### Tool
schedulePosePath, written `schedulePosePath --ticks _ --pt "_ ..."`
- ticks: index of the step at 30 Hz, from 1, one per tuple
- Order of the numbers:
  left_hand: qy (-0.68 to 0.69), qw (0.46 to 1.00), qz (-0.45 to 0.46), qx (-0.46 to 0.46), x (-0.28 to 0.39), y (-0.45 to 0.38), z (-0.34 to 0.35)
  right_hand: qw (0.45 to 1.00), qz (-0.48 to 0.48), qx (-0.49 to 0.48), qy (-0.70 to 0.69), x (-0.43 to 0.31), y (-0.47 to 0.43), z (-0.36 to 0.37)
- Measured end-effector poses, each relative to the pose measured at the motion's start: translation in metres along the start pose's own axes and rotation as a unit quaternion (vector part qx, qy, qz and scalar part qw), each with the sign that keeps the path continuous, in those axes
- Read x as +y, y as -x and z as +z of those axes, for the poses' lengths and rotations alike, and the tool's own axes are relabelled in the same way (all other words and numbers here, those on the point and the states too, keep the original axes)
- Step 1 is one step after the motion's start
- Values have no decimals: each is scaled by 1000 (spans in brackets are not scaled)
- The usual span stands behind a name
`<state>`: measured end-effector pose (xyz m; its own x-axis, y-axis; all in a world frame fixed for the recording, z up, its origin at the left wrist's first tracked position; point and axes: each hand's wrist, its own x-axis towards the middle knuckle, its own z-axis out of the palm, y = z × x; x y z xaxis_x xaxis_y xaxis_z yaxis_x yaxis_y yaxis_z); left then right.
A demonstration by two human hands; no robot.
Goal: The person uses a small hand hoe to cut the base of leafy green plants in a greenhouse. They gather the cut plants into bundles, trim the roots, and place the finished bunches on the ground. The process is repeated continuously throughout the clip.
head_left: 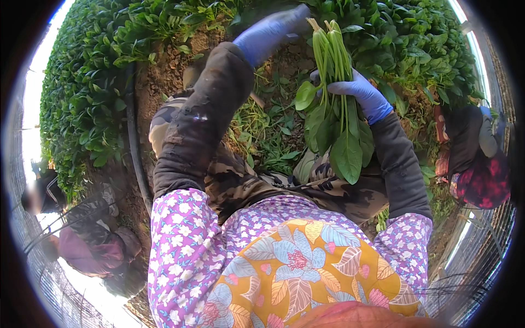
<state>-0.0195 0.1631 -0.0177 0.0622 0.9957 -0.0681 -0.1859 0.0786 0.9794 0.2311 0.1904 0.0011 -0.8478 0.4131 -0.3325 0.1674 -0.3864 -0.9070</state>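
My right hand (pixel 361 92), in a blue glove, is closed around a bunch of spinach (pixel 340 119). The stems and pale root ends point away from me, and the broad leaves hang down towards my lap. My left hand (pixel 272 33), also blue-gloved, lies just left of the root ends and is blurred by motion. Its fingers stretch towards the upper right; whether it holds anything cannot be told. Dark, soiled sleeve covers reach up both forearms.
Dense leafy spinach (pixel 82 102) grows at the left and along the far side. A black hose (pixel 133 135) runs over the soil. Loose leaves and stems (pixel 266 127) lie between my legs. Other people crouch at the lower left (pixel 92 250) and at the right (pixel 471 151).
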Motion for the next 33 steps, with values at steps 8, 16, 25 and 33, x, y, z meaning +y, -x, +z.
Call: schedulePosePath --ticks 8,16,25,33 --pt "124 979 29 -160 11 14 49 997 9 14 72 3 -5 2" --pt "145 982 116 14 30 10 50 981 -175 80 -5 -9 -22 3" --pt "275 926 186 180 41 34 82 894 -337 155 251 27 -84 41" --pt "198 891 200 356 87 124 66 975 -165 -15 -145 -19 -64 79"
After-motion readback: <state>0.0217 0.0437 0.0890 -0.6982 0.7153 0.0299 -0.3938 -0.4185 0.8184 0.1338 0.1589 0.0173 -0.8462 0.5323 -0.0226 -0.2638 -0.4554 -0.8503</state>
